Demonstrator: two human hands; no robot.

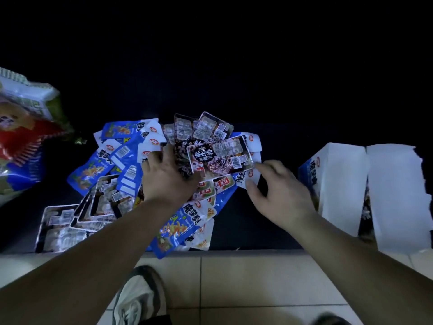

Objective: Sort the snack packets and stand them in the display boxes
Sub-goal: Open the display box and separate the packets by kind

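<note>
The snack packets (168, 221), blue ones and dark ones, lie heaped on the dark bench (246, 231) at mid frame, with one dark packet (220, 156) tilted up on top. The left hand (168, 177) lies on the heap, fingers bent down and thumb by that packet's lower corner, though a real grip cannot be told. The right hand (278, 191) is spread and relaxed just right of it, with the open display box (344, 179) at the right edge.
</note>
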